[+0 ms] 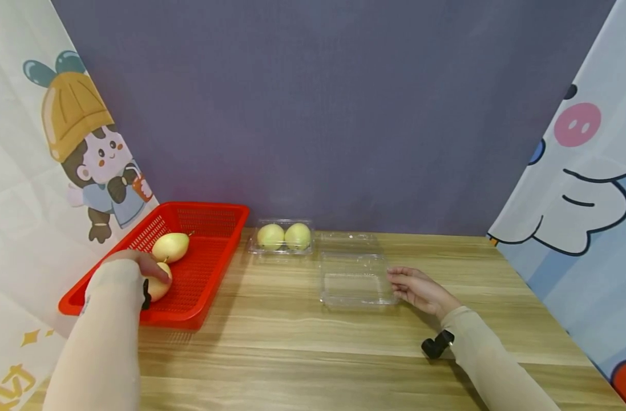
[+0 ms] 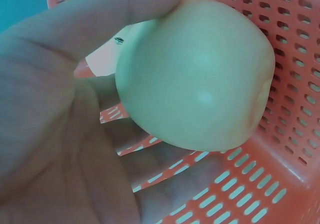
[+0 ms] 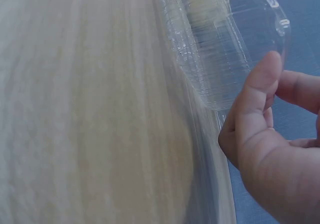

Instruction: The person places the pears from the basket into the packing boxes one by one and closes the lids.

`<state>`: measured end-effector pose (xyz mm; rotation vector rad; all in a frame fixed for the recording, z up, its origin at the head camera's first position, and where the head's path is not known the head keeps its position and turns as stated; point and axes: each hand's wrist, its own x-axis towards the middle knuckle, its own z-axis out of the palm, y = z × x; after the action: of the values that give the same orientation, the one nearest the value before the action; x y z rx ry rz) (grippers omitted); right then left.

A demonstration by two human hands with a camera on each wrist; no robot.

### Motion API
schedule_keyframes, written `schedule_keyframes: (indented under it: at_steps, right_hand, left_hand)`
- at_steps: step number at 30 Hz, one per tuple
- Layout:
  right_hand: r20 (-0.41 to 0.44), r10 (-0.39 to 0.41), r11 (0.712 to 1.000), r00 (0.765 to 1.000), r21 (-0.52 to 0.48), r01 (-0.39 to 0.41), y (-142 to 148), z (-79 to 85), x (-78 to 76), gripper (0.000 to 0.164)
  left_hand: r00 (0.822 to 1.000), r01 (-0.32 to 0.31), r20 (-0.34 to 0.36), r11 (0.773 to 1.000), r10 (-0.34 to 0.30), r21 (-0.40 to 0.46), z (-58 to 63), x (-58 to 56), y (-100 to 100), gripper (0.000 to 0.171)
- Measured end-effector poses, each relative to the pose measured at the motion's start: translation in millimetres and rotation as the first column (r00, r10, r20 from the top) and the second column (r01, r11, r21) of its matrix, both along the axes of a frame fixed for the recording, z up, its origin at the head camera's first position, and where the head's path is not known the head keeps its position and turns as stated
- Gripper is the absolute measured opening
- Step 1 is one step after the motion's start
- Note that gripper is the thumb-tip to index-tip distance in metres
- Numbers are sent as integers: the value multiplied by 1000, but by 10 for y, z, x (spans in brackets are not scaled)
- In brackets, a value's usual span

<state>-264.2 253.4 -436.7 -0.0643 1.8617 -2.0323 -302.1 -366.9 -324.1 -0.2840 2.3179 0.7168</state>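
Inside the red plastic basket point(image 1: 202, 268) at the left, my left hand point(image 1: 136, 264) grips a pale yellow pear point(image 1: 157, 291). The left wrist view shows the thumb over that pear point(image 2: 200, 79) and fingers beneath it. A second pear point(image 1: 170, 247) lies just beyond in the basket, its stem pointing right. At the middle of the table stands a clear plastic box point(image 1: 356, 285) with its lid folded back. My right hand point(image 1: 420, 291) pinches the right side of this box; in the right wrist view, thumb and fingertips meet at the clear plastic rim point(image 3: 286, 39).
Another clear box point(image 1: 253, 246), holding two pears point(image 1: 284, 237), stands against the dark back cloth point(image 1: 313, 114). Printed cloths hang at the left and right sides. The wooden table point(image 1: 271, 354) extends in front of the boxes.
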Motion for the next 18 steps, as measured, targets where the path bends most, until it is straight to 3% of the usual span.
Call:
schedule_keyframes:
  at_steps: [1,4,9,13,15,18]
  right_hand:
    - [0,1,1000,1000,2,-1,1,0,0,49]
    - [-4,5,1000,1000,5,-5,3,-1,-2,50]
    - [0,3,1000,1000,0,-3,7,-5,-3,51]
    - [0,0,1000,1000,-9,0,8,-9,-5,50]
    - [-1,-1,1000,1000,-10,1,6,-8,-6,49]
    - [2,-2,1000,1000,-12,2,4,-5,-4,49]
  left_hand:
    - [999,-51,21,999,51,15,10,21,22,78]
    - [994,-98,41,995,97,4,19,43,56,79]
    - [1000,-13,1,999,13,-35,15,40,45,79]
    - [999,-27,-16,1000,27,-10,3,34,26,84]
    - [997,-71,-15,997,71,11,-4,21,15,87]
    - [999,36,-35,999,-37,-15,-25,-14,-8,84]
